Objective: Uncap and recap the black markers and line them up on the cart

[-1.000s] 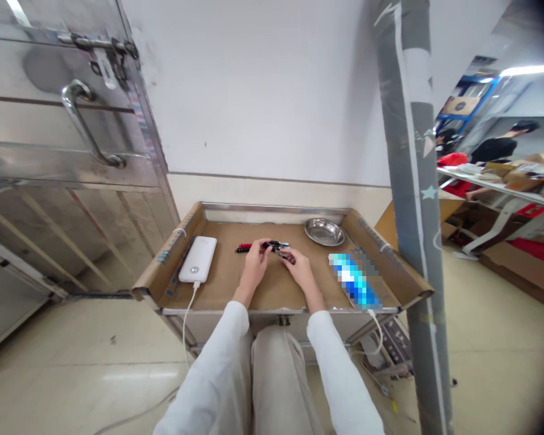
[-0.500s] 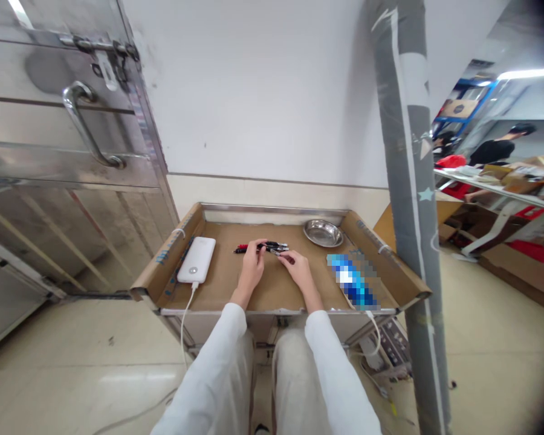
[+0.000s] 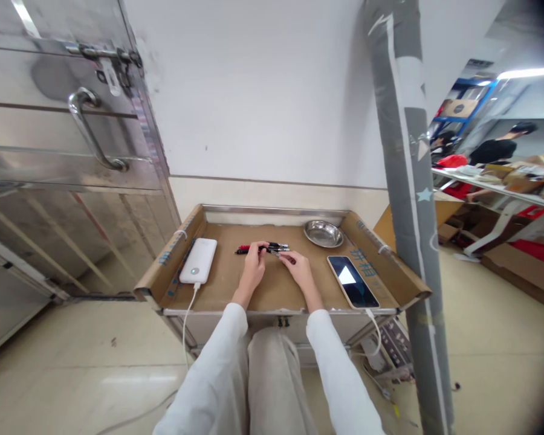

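Observation:
My left hand (image 3: 254,261) and my right hand (image 3: 298,266) meet over the middle of a cardboard-lined tabletop (image 3: 276,293). Between their fingertips is a slim dark pen (image 3: 273,252) with a silvery end toward the right; both hands are closed on it. Just behind the fingers lie a few more pens, among them a red one (image 3: 243,248) and a black one (image 3: 277,245). My left fingers partly cover these, and how many there are is hard to tell.
A white power bank (image 3: 199,260) with a cable lies at the left. On the right are a phone (image 3: 352,282), also cabled, and a round steel dish (image 3: 323,233). Cardboard walls edge the table. A grey wrapped pole (image 3: 410,181) stands at the right; a person (image 3: 498,148) works far behind it.
The hands and the pen between them stay almost in place. My legs have shifted below the table, and the view has moved slightly.

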A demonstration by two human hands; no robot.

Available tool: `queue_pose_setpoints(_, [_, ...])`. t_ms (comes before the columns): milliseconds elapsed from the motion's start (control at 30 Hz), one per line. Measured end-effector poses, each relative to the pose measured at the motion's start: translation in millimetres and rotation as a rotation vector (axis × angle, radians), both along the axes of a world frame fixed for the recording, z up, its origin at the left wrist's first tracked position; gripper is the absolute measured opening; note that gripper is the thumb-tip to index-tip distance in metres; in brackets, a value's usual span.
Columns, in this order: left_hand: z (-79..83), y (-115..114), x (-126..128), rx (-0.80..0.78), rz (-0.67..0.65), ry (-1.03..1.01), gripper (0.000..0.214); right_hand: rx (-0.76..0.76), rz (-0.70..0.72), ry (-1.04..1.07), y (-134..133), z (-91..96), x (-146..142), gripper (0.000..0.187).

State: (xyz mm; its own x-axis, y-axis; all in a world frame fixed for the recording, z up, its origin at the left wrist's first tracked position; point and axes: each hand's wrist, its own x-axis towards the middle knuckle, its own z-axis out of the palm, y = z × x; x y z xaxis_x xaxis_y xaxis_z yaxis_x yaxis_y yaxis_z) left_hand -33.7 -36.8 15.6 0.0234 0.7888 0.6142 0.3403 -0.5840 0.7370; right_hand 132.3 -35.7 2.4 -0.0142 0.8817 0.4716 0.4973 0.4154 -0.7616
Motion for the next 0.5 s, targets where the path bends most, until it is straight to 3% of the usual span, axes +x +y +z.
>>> queue_pose_setpoints(367, [-0.3,-0.5,-0.8,-0.031,-0.008,-0.003,0.019,0.016,-0.023,-0.004,2.4,-3.5,2.0,0.023])
queue_pose_setpoints(500, [-2.4,2.3,-0.7,-0.011,0.047,-0.032,0.019,0.059,-0.118,0.036,1.2,-3.4,4.9,0.027])
